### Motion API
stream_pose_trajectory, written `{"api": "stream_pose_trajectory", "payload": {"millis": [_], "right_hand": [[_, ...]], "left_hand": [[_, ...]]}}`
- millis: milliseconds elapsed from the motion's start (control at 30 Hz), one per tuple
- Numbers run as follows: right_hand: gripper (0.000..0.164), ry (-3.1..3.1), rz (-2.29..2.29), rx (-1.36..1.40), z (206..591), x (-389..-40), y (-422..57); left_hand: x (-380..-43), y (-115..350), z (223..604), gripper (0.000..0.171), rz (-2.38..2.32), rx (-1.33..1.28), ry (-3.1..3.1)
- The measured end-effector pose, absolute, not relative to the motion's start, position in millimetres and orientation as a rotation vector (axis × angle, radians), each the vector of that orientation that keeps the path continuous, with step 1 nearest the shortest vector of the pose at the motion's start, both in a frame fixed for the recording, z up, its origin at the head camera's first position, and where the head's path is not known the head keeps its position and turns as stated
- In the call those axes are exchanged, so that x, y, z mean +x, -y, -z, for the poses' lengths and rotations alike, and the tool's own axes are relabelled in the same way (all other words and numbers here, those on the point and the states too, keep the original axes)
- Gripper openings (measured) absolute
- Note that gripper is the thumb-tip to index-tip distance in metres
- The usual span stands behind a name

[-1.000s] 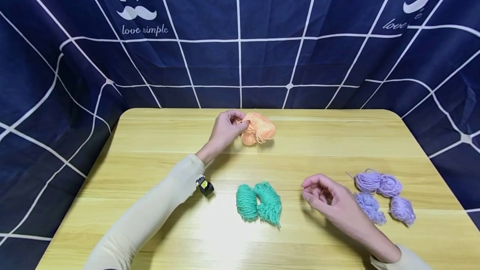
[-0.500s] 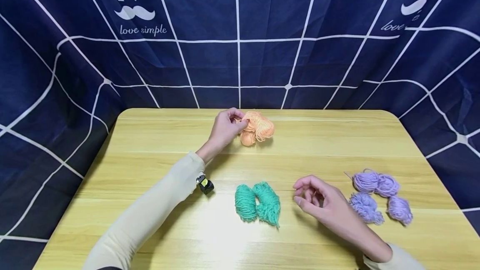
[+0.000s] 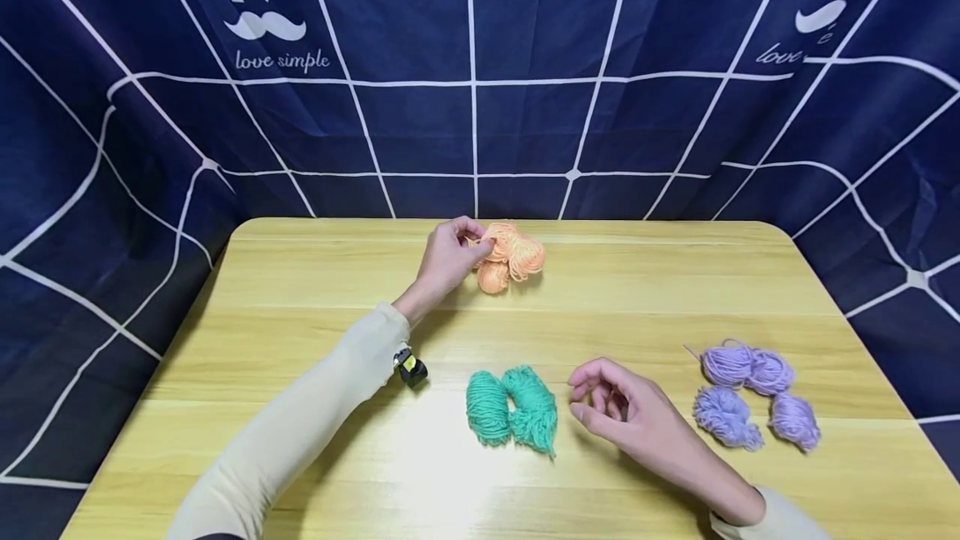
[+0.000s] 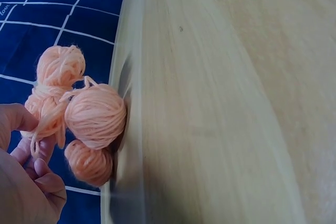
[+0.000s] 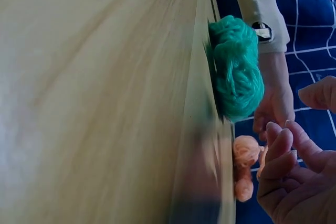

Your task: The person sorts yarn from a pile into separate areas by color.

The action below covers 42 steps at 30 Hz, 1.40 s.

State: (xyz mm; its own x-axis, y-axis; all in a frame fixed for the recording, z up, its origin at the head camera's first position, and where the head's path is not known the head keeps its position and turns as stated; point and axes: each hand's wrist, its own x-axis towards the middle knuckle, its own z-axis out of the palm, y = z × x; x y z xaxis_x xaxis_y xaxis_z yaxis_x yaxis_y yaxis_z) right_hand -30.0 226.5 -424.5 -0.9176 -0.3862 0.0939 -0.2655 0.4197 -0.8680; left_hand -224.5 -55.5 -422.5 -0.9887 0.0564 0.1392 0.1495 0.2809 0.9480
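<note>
At the far middle of the table, my left hand (image 3: 447, 260) pinches a bunch of peach-orange yarn (image 3: 519, 255) between thumb and fingers. The left wrist view shows several small skeins of this orange yarn (image 4: 96, 116) close together, with a loose loop by the fingertips. My right hand (image 3: 628, 412) hovers just right of two green yarn skeins (image 3: 532, 408), apart from them. Its fingers are loosely curled and hold nothing; in the right wrist view the thumb stands away from the fingers of this hand (image 5: 299, 179). The green skeins lie side by side on the wood.
Several purple yarn skeins (image 3: 726, 417) lie at the table's right, beyond my right hand. A small black device (image 3: 411, 368) is at my left cuff. A dark blue gridded cloth (image 3: 420, 123) stands along the back and sides of the wooden table (image 3: 300, 290).
My right hand has moved left, from near the purple skeins towards the green ones. The left hand keeps its pinch on the orange yarn, almost still. The view has turned slightly.
</note>
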Motion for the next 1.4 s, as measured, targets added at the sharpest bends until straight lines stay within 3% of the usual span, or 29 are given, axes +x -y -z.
{"api": "stream_pose_trajectory", "payload": {"millis": [1400], "right_hand": [[0.031,-2.598,1.387,-0.642,434.3,-34.4,-203.9]], "left_hand": [[-230.8,50.8,437.3,0.009,1.734,-0.218,2.513]]}}
